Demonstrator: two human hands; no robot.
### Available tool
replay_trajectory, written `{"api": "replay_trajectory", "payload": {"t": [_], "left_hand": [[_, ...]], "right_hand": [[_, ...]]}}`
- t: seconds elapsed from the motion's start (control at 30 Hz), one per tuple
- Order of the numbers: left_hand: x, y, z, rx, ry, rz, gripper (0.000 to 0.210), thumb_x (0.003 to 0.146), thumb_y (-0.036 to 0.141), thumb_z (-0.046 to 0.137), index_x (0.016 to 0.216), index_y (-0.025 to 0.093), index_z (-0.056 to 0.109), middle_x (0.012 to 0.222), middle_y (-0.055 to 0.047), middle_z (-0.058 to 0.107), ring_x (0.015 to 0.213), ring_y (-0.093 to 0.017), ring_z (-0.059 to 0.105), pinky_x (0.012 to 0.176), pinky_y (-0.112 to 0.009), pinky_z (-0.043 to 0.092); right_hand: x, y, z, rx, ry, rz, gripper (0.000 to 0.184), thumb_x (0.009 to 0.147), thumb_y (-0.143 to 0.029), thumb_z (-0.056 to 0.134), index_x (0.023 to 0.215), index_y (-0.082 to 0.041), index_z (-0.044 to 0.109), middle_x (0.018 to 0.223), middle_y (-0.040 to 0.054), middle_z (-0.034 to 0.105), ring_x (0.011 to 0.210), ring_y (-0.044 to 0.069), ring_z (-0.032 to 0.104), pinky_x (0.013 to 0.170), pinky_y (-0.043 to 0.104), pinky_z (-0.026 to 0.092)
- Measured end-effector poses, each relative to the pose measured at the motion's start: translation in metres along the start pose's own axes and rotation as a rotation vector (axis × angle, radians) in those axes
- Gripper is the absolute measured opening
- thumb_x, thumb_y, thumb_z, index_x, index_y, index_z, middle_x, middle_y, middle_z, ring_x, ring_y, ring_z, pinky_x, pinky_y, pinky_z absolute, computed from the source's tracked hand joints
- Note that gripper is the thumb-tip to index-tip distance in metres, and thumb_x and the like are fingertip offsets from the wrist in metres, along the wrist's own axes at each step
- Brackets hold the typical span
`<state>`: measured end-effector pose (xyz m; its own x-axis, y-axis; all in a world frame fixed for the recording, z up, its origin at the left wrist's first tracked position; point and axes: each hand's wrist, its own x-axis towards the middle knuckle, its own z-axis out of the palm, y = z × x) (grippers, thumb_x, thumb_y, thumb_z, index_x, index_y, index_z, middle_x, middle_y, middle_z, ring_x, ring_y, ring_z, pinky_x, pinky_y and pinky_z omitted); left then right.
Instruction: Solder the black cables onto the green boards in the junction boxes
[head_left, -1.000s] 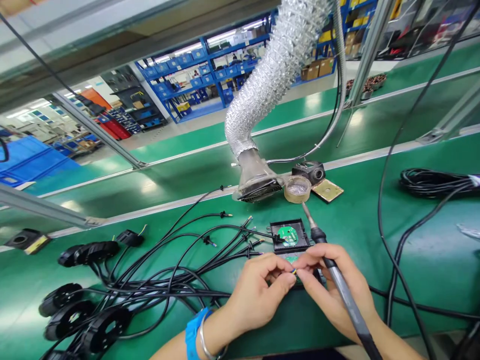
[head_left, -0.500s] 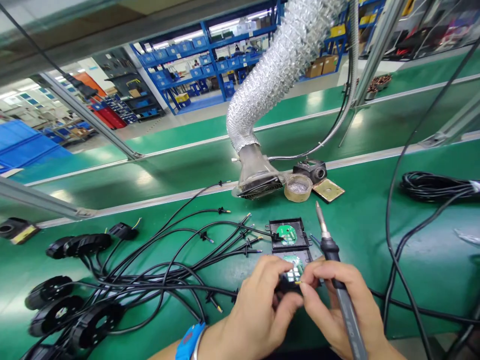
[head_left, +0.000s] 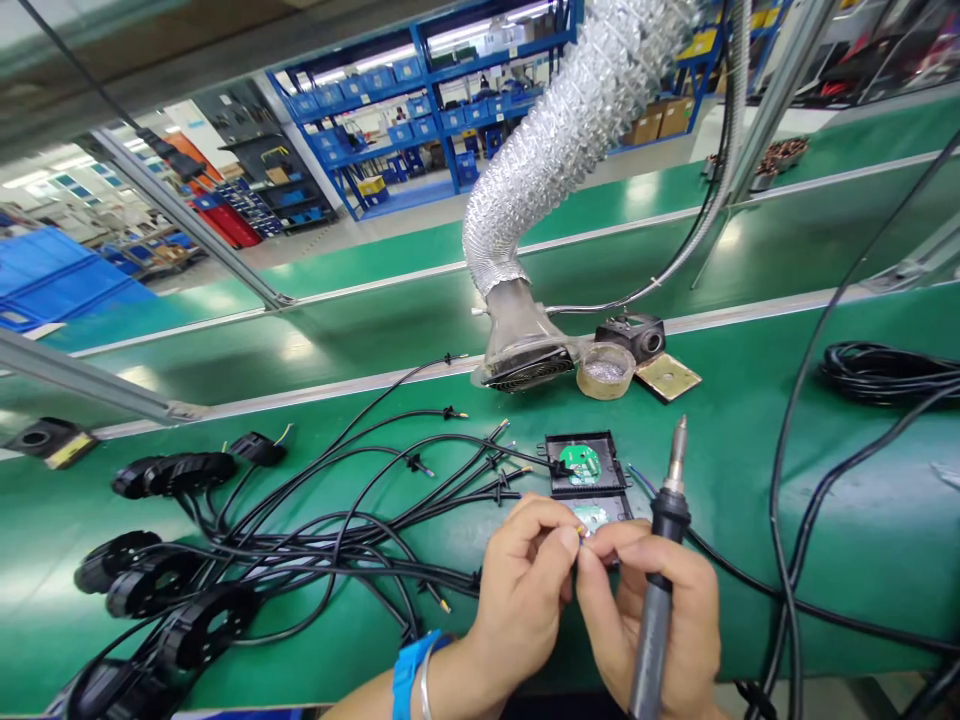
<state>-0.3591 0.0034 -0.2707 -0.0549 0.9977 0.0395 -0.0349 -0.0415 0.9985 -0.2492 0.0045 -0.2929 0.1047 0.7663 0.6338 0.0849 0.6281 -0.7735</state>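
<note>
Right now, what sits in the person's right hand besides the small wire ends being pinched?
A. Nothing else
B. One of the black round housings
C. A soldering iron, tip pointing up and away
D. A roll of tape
C: the right hand grips a soldering iron with its metal tip raised toward the far side of the bench, while the left hand meets it at the wire ends.
</note>
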Motion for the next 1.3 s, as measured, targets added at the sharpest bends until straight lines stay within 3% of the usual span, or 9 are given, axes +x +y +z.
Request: {"api": "replay_trajectory", "payload": {"t": [0.23,0.37,0.6,0.67,0.73,0.87,0.93,1.1,1.3], "left_hand": [[0.010,0.011,-0.009,0.306,-0.138,0.105,0.011,0.082,0.016,0.054,0.071,0.017,0.057,0.070,0.001,0.053,0.067,-0.010,0.048,0.062,-0.021,0.037],[0.009,0.016,-0.010,0.501,-0.225,0.188,0.007,0.077,0.012,0.053,0.074,0.017,0.056,0.071,0.001,0.054,0.066,-0.010,0.049,0.061,-0.021,0.036],[0.022,0.026,-0.023,0.742,-0.759,0.059,0.014,0.066,0.008,0.058,0.062,0.017,0.048,0.062,0.005,0.052,0.055,-0.008,0.041,0.054,-0.020,0.035],[0.027,0.023,-0.028,0.647,-0.807,0.040,0.010,0.069,0.013,0.064,0.068,0.018,0.055,0.070,0.004,0.055,0.059,-0.008,0.046,0.055,-0.018,0.039],[0.028,0.015,-0.032,0.582,-0.683,0.105,0.021,0.072,0.020,0.070,0.091,0.018,0.062,0.091,-0.002,0.059,0.071,-0.010,0.053,0.059,-0.019,0.045],[0.024,-0.003,-0.035,0.802,-0.443,0.472,0.023,0.088,0.017,0.055,0.111,0.018,0.057,0.105,-0.008,0.061,0.091,-0.016,0.058,0.078,-0.027,0.051],[0.024,-0.008,-0.035,0.912,-0.500,0.573,0.022,0.092,0.012,0.044,0.109,0.018,0.057,0.104,-0.008,0.063,0.094,-0.017,0.058,0.081,-0.029,0.050],[0.039,-0.001,-0.033,0.994,-0.779,0.508,0.025,0.092,0.009,0.034,0.104,0.015,0.056,0.099,-0.007,0.062,0.088,-0.017,0.057,0.079,-0.028,0.050],[0.053,0.002,-0.024,1.291,-0.860,0.446,0.020,0.093,0.015,0.036,0.098,0.015,0.056,0.106,-0.007,0.056,0.072,-0.015,0.058,0.060,-0.027,0.050]], "right_hand": [[0.005,0.003,-0.020,-0.047,-0.101,0.197,0.030,0.082,-0.013,0.063,0.108,-0.019,0.047,0.096,0.0073,0.061,0.084,0.015,0.063,0.075,0.028,0.057],[0.019,-0.007,-0.037,-0.147,-0.252,0.216,0.024,0.086,-0.018,0.060,0.106,-0.020,0.047,0.081,0.0020,0.061,0.072,0.012,0.062,0.067,0.021,0.056],[0.020,-0.011,-0.048,-0.203,-0.629,0.284,0.018,0.090,-0.018,0.049,0.105,-0.023,0.041,0.076,-0.0037,0.060,0.062,0.007,0.060,0.058,0.013,0.050],[0.018,-0.005,-0.050,-0.210,-0.606,0.265,0.015,0.090,-0.019,0.050,0.102,-0.023,0.042,0.078,-0.0033,0.060,0.064,0.008,0.061,0.060,0.014,0.051],[0.018,0.003,-0.052,-0.254,-0.523,0.245,0.013,0.090,-0.021,0.053,0.100,-0.023,0.044,0.079,-0.0027,0.060,0.064,0.008,0.060,0.061,0.015,0.051],[0.020,0.016,-0.054,-0.338,-0.399,0.216,0.013,0.090,-0.022,0.056,0.099,-0.022,0.046,0.081,-0.0020,0.060,0.063,0.008,0.059,0.061,0.016,0.050],[0.021,0.019,-0.053,-0.353,-0.409,0.209,0.012,0.089,-0.021,0.056,0.098,-0.022,0.047,0.080,-0.0021,0.060,0.062,0.009,0.058,0.059,0.018,0.050],[0.027,0.023,-0.051,-0.376,-0.490,0.183,0.008,0.089,-0.017,0.054,0.093,-0.023,0.050,0.076,-0.0030,0.058,0.063,0.009,0.059,0.059,0.019,0.050],[0.027,0.016,-0.070,-0.470,-0.392,0.164,0.021,0.091,-0.017,0.053,0.110,-0.026,0.058,0.099,0.0004,0.067,0.083,0.013,0.067,0.074,0.021,0.055]]}}
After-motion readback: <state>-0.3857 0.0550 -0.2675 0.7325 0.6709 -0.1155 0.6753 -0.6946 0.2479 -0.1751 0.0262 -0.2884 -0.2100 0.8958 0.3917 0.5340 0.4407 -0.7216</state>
